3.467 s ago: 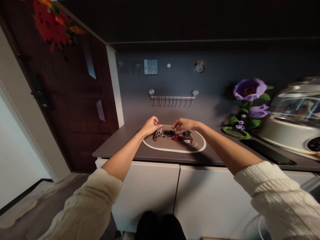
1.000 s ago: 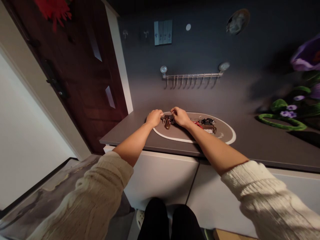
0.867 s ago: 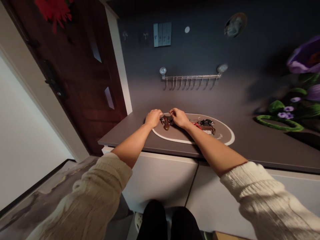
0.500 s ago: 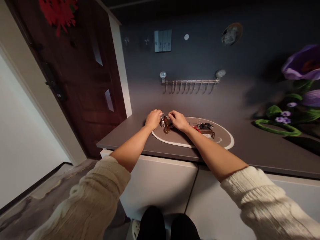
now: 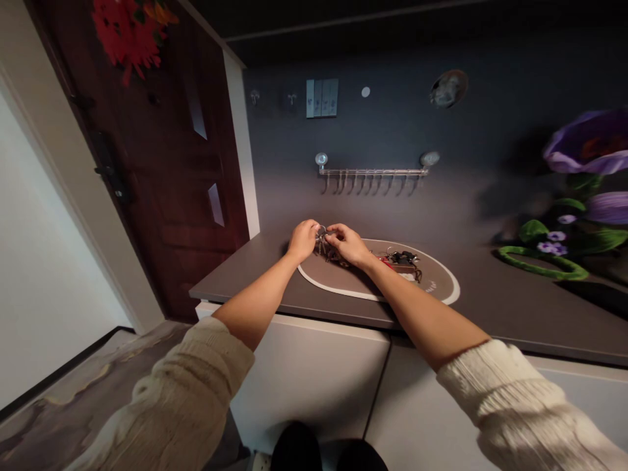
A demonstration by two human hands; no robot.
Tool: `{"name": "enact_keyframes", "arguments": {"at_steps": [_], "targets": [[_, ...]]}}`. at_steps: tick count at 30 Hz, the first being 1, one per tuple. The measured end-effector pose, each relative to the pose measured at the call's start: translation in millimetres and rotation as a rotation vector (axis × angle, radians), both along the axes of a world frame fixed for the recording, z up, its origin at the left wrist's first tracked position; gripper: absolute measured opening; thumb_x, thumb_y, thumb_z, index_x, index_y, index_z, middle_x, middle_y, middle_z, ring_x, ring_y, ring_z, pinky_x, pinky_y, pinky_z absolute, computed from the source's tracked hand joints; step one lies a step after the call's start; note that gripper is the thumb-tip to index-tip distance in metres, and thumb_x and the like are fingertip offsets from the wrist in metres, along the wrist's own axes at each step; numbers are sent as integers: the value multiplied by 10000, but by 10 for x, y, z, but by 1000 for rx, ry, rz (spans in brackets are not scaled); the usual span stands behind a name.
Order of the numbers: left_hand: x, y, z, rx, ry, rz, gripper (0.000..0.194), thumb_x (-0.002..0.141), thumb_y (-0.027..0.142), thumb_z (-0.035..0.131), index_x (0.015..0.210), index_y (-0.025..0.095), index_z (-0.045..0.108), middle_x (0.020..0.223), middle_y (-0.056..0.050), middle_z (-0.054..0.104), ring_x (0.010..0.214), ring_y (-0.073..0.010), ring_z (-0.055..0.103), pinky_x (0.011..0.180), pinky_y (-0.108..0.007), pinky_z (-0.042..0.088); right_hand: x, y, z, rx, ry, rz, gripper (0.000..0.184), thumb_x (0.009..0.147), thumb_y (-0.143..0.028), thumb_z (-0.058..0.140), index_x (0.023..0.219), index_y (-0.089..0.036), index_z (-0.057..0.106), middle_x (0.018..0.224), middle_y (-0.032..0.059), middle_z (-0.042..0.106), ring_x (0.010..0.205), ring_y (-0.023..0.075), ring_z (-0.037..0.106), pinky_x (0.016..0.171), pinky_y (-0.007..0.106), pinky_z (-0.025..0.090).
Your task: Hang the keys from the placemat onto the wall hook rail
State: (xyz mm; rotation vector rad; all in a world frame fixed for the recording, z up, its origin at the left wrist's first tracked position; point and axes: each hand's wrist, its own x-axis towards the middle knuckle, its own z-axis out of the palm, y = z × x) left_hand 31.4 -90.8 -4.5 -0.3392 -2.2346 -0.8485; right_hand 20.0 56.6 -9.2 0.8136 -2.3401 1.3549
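Observation:
My left hand (image 5: 304,239) pinches a metal key ring (image 5: 322,230) just above the mat. Several silver keys (image 5: 321,246) hang down from it. My right hand (image 5: 347,246) is closed at the ring's right side, thumb and forefinger bent at its edge; whether they press on it is hard to see. Under the right hand a brown fob (image 5: 338,260) shows in part, the rest hidden. The oval brown mat (image 5: 338,278) with a white rim lies below both hands. On its right half sit a bunch of black-fobbed keys (image 5: 405,257) and a red item (image 5: 385,261).
Along the back wall runs a clear rail with hooks (image 5: 375,173). Purple fabric flowers with a green looped base (image 5: 542,263) stand on the grey counter (image 5: 255,275) at right. A dark red door (image 5: 171,196) is at left; white cabinet doors (image 5: 309,366) are below.
My hands have closed in on each other and lifted slightly around the key ring. The brown fob, which hung between them, is now lower, under my right hand. The view has tilted up.

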Motion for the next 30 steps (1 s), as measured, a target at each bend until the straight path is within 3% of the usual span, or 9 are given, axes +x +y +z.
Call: {"name": "enact_keyframes", "arguments": {"at_steps": [6, 12, 19, 25, 30], "targets": [[3, 27, 5, 193, -42, -49, 194, 820, 199, 414, 797, 143, 599, 809, -40, 647, 758, -131, 565, 720, -239, 417, 18, -8, 0, -140, -143, 132, 330, 717, -303, 538, 1021, -179, 504, 635, -39, 534, 512, 79, 453, 518, 212, 391], [-25, 58, -17, 290, -18, -97, 201, 821, 224, 421, 819, 128, 598, 821, -53, 653, 747, -123, 573, 717, -237, 426, 46, -26, 27, -167, -100, 112, 267, 727, -373, 517, 907, -178, 550, 707, -11, 580, 616, 99, 506, 608, 230, 414], [12, 93, -8, 185, 61, -72, 216, 838, 249, 395, 807, 151, 584, 822, -51, 633, 783, -134, 557, 739, -253, 420, -30, -9, 9, -194, 35, 34, 268, 694, -397, 544, 821, -163, 572, 754, 6, 592, 672, 110, 514, 680, 249, 414], [83, 114, -5, 17, 104, 17, 238, 866, 253, 338, 821, 175, 558, 870, -55, 614, 843, -148, 539, 765, -260, 398, 12, 4, 46, -220, 49, 19, 269, 687, -412, 544, 779, -160, 573, 710, 6, 579, 649, 113, 503, 649, 246, 413], [75, 105, -33, -22, 96, 43, 271, 887, 287, 288, 874, 182, 538, 890, -63, 616, 843, -157, 550, 749, -261, 389, 49, 8, 91, -233, 40, 9, 259, 681, -426, 549, 736, -174, 575, 656, -1, 568, 623, 118, 502, 609, 243, 410]]}}
